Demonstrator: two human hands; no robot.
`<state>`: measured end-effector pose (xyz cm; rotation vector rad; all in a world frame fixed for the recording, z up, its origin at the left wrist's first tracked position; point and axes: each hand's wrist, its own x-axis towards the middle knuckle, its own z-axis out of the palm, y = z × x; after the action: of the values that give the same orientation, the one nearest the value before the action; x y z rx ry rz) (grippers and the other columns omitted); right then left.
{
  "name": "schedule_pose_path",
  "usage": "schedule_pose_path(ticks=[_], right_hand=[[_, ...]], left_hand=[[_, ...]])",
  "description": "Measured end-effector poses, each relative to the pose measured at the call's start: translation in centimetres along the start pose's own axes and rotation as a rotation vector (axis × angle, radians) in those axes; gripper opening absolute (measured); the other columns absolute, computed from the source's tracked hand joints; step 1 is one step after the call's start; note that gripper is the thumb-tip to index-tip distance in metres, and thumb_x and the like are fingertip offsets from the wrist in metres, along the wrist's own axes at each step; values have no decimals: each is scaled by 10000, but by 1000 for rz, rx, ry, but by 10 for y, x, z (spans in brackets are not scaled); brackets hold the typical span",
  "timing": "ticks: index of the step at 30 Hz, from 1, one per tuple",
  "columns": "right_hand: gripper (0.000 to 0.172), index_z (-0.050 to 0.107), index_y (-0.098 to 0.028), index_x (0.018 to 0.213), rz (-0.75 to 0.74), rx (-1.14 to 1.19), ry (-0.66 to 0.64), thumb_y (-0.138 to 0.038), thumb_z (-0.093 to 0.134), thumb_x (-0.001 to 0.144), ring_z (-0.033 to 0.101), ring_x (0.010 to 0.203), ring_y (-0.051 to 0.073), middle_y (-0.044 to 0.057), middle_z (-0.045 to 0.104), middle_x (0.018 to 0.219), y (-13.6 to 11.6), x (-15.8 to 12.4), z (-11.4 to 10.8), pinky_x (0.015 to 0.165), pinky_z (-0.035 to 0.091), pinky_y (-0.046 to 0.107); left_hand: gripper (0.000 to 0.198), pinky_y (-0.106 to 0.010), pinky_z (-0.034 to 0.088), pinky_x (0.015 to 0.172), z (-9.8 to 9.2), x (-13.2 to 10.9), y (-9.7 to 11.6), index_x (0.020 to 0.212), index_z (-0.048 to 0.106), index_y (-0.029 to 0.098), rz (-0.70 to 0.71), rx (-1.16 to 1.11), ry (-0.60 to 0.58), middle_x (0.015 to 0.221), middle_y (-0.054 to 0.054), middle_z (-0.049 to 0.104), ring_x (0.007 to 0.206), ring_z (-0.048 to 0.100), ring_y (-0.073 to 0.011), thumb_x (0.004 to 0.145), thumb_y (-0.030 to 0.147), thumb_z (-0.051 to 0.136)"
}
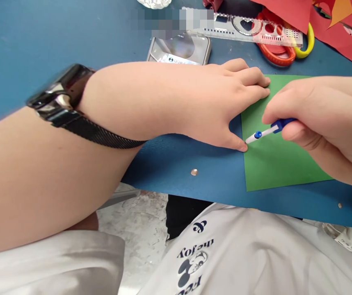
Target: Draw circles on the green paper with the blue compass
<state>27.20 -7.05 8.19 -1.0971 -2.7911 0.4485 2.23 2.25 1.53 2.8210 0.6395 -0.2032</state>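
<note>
A green sheet of paper lies on the blue table. My left hand, with a black watch on its wrist, rests with fingers spread at the paper's left edge; the thumb tip and the other fingertips touch the sheet. In my right hand a slim white-and-blue tool, which looks like a drawing compass, is pinched between thumb and fingers. Its tip meets the paper's left edge beside my left thumb. My right hand hides the rest of the tool and part of the sheet.
Behind my hands lie a phone, a clear ruler and red-and-yellow scissors partly under the ruler. Red paper pieces are heaped at the back right. A small shiny disc sits close to the table's front edge.
</note>
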Motion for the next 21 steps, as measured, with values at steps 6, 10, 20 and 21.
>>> schedule_pose_path(ticks=[6,10,20,21], right_hand=[[565,848,-295,1235,71,-150,122,-484,330,1360,848,1216,236,50,841,1308,5,-11,-2,1023,714,412],[588,854,-302,1206,6,-125,96,-459,314,1381,816,1067,166,20,836,1220,3,0,-4,970,692,332],[523,878,-272,1391,34,36,-21,-496,407,1381,865,1344,183,46,899,1347,8,1,0,1016,728,284],[555,886,-280,1402,71,48,-27,-573,415,1383,865,1391,195,49,902,1358,5,0,2,1022,735,287]], left_hand=[[1003,-654,626,1376,2,1,-3,1837,538,243,13,-9,0,1821,-148,641,1643,608,-522,1024,683,927],[989,-625,628,1374,0,0,-2,1812,548,240,9,-5,-8,1823,-155,636,1651,594,-503,1026,708,925],[838,-608,652,1371,3,0,-7,1799,569,209,46,-13,22,1806,-157,630,1674,608,-493,1057,493,834],[845,-606,654,1367,3,0,-7,1795,572,217,48,-13,23,1800,-154,632,1670,610,-493,1055,527,839]])
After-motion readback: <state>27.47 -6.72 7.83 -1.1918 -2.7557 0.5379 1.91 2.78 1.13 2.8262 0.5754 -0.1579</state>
